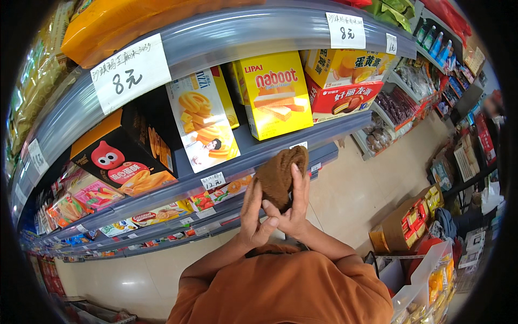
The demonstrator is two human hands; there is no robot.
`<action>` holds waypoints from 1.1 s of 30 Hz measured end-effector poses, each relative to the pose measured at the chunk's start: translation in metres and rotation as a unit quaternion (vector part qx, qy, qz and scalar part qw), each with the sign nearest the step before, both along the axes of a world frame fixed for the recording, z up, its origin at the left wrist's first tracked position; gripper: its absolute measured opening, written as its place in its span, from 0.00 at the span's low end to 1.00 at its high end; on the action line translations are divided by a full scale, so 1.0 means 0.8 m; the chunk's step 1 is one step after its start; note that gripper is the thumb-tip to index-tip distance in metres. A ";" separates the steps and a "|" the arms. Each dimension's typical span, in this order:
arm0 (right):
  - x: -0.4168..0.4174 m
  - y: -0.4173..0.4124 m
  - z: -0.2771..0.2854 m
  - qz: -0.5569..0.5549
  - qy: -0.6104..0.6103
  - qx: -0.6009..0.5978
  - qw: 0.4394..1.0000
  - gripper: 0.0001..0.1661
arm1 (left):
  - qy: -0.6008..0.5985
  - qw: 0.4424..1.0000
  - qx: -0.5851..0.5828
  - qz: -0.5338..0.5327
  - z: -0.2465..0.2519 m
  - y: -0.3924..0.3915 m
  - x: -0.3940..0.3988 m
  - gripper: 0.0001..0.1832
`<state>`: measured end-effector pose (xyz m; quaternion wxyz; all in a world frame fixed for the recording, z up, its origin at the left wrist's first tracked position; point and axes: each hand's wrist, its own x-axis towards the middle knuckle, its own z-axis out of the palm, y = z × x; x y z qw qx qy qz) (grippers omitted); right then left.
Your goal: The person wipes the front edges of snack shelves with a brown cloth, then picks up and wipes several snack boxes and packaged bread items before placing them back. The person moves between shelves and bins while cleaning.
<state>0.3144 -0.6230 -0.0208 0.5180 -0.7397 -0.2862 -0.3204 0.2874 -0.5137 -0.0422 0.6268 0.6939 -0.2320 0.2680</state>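
A folded brown cloth [277,174] is held upright between my two hands, in front of my chest. My left hand [254,218] presses flat against its left side, fingers pointing up. On the other side, my right hand [294,202] has its fingers along the cloth's edge and its thumb below. The bottom of the cloth is partly hidden by my thumbs. Just beyond the hands runs a shelf edge [194,182]. On that shelf stand a yellow wafer box [279,117], a white biscuit box [204,121] and a black snack box [121,158].
Stacked yellow and red pie boxes [344,95] stand farther right. An upper shelf rail [243,30] with handwritten price tags curves above. Lower shelves hold packaged snacks [162,214]. At right on the tiled floor [348,178] are a cardboard carton [388,222] and a clear plastic bin [421,271].
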 end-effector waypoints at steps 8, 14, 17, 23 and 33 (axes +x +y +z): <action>0.016 -0.032 0.009 0.183 -0.148 0.000 0.972 0.43 | 0.065 0.969 -0.237 -0.006 0.023 -0.038 0.016 0.34; 0.042 -0.084 0.019 0.148 -0.068 0.075 0.984 0.38 | 0.125 0.944 -0.290 0.100 0.043 -0.056 0.037 0.21; 0.081 -0.103 0.013 0.090 0.060 0.149 0.983 0.28 | 0.083 0.956 -0.229 0.161 0.053 -0.049 0.045 0.25; 0.131 -0.109 0.013 0.003 0.014 0.001 1.000 0.22 | 0.058 0.930 -0.317 0.176 0.086 -0.056 0.071 0.23; 0.151 -0.090 0.012 0.033 0.024 -0.056 0.998 0.27 | 0.075 0.932 -0.291 0.204 0.088 -0.068 0.102 0.17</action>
